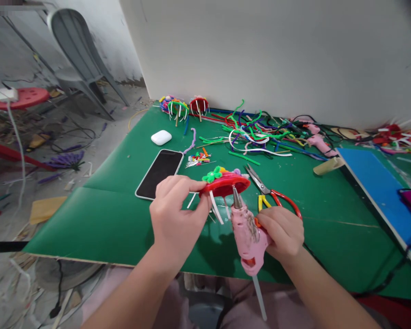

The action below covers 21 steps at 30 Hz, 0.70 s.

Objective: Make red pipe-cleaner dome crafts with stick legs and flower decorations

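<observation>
My left hand [178, 201] pinches the rim of a red round pipe-cleaner craft piece [228, 185], held tilted above the table. A green flower and other coloured bits sit on its top, and white strips hang beneath it. In my right hand [282, 230] is a pink hot glue gun [248, 237], its metal nozzle pointing up at the underside of the red piece. A clear glue stick [259, 297] juts from the gun's back end. Close beyond my right hand lie scissors [274, 192] with red and yellow handles.
A phone [160, 173] and a white earphone case [161, 137] lie at the left on the green table [106, 224]. Loose pipe cleaners [253, 132] pile up at the back. Similar finished-looking pieces [198, 106] stand by the wall. A blue board [380, 192] lies right.
</observation>
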{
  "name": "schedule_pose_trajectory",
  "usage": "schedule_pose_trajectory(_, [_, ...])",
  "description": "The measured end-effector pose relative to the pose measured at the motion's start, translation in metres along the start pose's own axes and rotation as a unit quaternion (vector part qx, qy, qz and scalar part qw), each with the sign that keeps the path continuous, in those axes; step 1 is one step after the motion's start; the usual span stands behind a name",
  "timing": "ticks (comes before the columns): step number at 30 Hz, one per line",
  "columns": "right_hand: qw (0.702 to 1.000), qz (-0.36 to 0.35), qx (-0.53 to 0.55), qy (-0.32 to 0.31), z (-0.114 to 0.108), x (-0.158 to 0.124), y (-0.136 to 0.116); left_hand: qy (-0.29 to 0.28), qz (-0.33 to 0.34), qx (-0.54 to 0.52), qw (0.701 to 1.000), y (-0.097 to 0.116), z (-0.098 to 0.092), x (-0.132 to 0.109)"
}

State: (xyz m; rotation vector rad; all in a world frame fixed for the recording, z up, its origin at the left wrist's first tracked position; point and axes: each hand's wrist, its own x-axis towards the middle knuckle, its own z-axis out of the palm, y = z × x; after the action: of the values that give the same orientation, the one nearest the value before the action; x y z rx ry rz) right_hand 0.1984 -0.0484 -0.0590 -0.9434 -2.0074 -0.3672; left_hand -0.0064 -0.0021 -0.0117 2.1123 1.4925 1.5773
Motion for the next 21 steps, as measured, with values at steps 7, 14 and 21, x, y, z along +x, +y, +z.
schedule_pose_trajectory(7, [1.000, -0.003, 0.006, 0.003, 0.0003, 0.0005, -0.0006, -0.001, 0.003, 0.007, 1.000, 0.0002, 0.0002, 0.0013])
schedule_pose_trajectory(14, [1.000, 0.003, -0.001, 0.002, 0.0011, 0.0002, -0.0011, 0.002, -0.002, 0.005, 1.000, -0.0002, 0.0004, 0.0010])
schedule_pose_trajectory(21, [1.000, 0.014, -0.002, 0.005, -0.0006, -0.0005, -0.0001, -0.002, -0.009, -0.004, 1.000, 0.0001, -0.0017, 0.0012])
